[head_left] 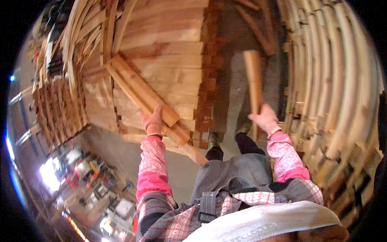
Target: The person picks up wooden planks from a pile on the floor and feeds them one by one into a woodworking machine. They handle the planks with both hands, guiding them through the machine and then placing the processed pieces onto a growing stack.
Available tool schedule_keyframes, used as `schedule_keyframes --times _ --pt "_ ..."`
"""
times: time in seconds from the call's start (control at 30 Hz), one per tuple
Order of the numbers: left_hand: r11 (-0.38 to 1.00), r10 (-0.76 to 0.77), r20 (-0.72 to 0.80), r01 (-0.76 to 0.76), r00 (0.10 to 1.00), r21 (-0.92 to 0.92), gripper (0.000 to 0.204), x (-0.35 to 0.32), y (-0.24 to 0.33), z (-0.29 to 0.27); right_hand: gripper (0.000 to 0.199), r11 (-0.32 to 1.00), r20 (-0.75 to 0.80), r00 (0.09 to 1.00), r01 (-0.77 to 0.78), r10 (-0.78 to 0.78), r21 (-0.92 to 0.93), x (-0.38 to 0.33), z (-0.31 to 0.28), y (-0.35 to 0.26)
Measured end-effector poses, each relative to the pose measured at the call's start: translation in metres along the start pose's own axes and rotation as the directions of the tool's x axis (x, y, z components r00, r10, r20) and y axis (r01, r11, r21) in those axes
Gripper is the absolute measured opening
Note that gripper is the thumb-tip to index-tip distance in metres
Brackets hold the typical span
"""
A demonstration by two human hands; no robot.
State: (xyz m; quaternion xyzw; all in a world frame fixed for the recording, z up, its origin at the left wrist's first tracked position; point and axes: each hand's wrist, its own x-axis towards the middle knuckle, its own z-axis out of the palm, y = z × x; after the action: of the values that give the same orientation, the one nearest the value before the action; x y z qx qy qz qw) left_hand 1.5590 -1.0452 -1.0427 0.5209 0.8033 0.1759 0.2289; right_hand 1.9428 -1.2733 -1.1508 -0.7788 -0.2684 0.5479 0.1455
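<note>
Holding a loose board [151, 99] with the left hand [153, 121] and a stick [254, 82] with the right hand [264, 119], the leaning board might slip off the stacked wood pile [169, 52].

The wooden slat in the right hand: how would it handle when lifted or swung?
The wooden slat looks stiff, straight with no sag. The right hand holds it alone by its lower end, so probably light. Its flat faces make rolling unlikely.

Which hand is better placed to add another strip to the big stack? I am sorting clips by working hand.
Probably the left hand: it already rests on loose wooden strips lying across the stacked boards. The right hand grips a single wooden strip upright over the floor gap, away from that stack.
</note>
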Motion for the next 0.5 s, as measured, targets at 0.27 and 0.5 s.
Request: schedule_keyframes --times 0.27,0.5 --pt "0.998 0.005 0.126 -0.014 0.992 0.067 0.101 0.02 -0.012 0.017 0.063 0.867 0.367 0.805 0.499 -0.467 0.009 -0.021 0.015 -0.246" --pt "0.974 -0.21 -0.142 0.22 0.967 0.061 0.079 0.003 -0.003 0.025 0.07 0.832 0.414 0.788 0.542 -0.456 -0.114 0.001 0.119 -0.29"
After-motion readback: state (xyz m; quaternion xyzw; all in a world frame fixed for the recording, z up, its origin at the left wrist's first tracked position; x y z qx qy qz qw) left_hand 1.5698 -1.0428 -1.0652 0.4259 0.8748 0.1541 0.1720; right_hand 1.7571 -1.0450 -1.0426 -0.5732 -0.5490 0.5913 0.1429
